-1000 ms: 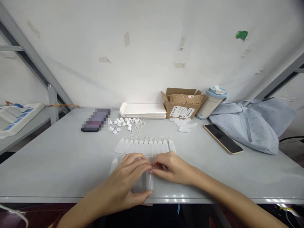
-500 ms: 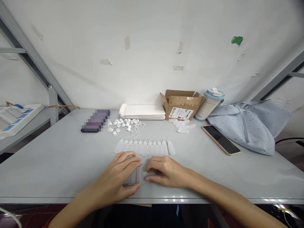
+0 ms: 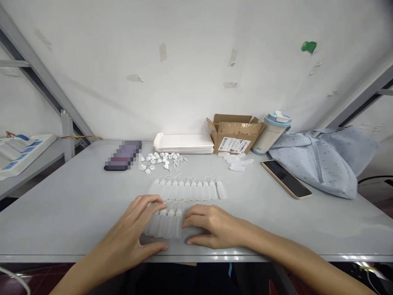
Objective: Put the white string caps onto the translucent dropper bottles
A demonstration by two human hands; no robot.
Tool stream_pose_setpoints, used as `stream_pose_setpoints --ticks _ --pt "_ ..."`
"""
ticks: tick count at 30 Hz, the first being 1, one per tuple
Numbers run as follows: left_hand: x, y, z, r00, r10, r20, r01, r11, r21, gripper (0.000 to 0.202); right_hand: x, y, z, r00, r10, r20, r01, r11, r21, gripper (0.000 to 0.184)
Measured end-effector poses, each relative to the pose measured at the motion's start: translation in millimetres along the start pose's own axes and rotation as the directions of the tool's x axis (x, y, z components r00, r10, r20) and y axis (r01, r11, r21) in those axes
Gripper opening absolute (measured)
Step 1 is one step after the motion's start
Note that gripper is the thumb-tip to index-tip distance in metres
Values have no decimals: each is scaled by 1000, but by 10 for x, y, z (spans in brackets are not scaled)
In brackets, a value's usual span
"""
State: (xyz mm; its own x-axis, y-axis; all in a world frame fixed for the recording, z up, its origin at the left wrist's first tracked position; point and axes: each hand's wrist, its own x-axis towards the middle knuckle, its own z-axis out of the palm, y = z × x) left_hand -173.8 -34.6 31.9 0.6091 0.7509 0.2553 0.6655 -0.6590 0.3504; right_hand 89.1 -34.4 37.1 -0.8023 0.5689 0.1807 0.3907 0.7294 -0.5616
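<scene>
A near row of small translucent white bottles (image 3: 168,226), with thin cords looping from their tops, lies side by side near the table's front. My left hand (image 3: 130,227) is open around the left end of this row, fingers above and thumb below, hiding part of it. At the right end, my right hand (image 3: 213,227) has its fingers bent and its thumb apart, holding nothing; the fingertips are close to the last bottle, and I cannot tell whether they touch. Farther back lies a second row of corded bottles (image 3: 187,190), its rightmost one slightly apart and tilted.
Behind the rows lie white caps (image 3: 152,161), a tangle of white cord (image 3: 178,163) and loose translucent bottles (image 3: 237,168). White envelopes (image 3: 184,143), a cardboard box (image 3: 235,141), a tumbler (image 3: 270,135), a cloth bag (image 3: 316,164) and two phones (image 3: 287,180) stand or lie around.
My left hand has moved left and spread, uncovering much of the near bottle row. My right hand has shifted slightly left and down to the row's right end.
</scene>
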Motion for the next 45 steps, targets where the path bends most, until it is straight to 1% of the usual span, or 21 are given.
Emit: stream_pose_setpoints --ticks 2,4,7,10,16,23,26,28,30,31,32,33,35,36,38,40,41,43,45 --pt "-66 -72 12 996 -82 -27 82 997 1 58 1 3 7 1000 -2 1 2 1000 4 31" --pt "-109 -137 31 989 -135 -53 134 991 -13 58 2 7 13 1000 -6 -1 6 1000 14 31" --pt "-129 -199 60 979 -183 -90 180 983 -39 56 4 10 19 1000 -5 -4 5 1000 21 32" --pt "-124 -216 80 971 -219 -93 213 975 -66 53 7 7 19 1000 9 -3 -9 1000 20 32" --pt "-117 -241 88 969 -229 -93 221 972 -84 52 10 -5 20 1000 25 -4 -25 1000 13 31" --pt "-134 -296 49 962 -272 -32 267 957 -112 53 8 7 28 1000 14 -10 -14 1000 21 31" --pt "-119 -275 -6 965 -259 -43 252 959 -130 57 7 13 30 999 -5 -32 6 1000 27 26" --pt "-62 -247 -63 969 -239 -68 226 962 -152 58 8 18 30 997 -20 -76 22 999 30 18" --pt "55 -211 -136 973 -223 -55 211 962 -173 54 12 32 16 987 -33 -158 39 999 32 11" --pt "139 -192 -175 974 -226 -25 218 960 -178 49 13 44 1 976 -39 -216 47 998 29 11" --pt "239 -174 -213 974 -224 -29 215 961 -175 44 12 63 -22 958 -44 -282 52 998 21 12" --pt "355 -158 -249 976 -208 -62 195 966 -167 40 9 89 -54 935 -44 -351 50 999 8 14" --pt "622 -144 -302 976 -207 -69 196 970 -146 33 -7 172 -144 875 -37 -483 21 999 -38 15" --pt "766 -151 -317 977 -206 -52 197 971 -137 31 -22 230 -199 843 -27 -537 -12 998 -70 16" --pt "1052 -200 -312 991 -131 -29 127 987 -101 27 -68 381 -321 782 -26 -623 -89 984 -152 17" --pt "1309 -291 -264 998 -66 17 66 997 -34 23 -136 567 -443 734 14 -679 -216 953 -213 15" --pt "1415 -345 -227 999 -36 21 36 999 14 22 -176 669 -499 712 49 -701 -285 932 -224 14" --pt "1567 -455 -136 999 -18 30 13 987 158 24 -262 870 -593 679 117 -725 -412 878 -244 12" --pt "1632 -552 -44 999 -22 25 16 979 204 26 -340 1051 -657 666 191 -721 -526 806 -272 10"
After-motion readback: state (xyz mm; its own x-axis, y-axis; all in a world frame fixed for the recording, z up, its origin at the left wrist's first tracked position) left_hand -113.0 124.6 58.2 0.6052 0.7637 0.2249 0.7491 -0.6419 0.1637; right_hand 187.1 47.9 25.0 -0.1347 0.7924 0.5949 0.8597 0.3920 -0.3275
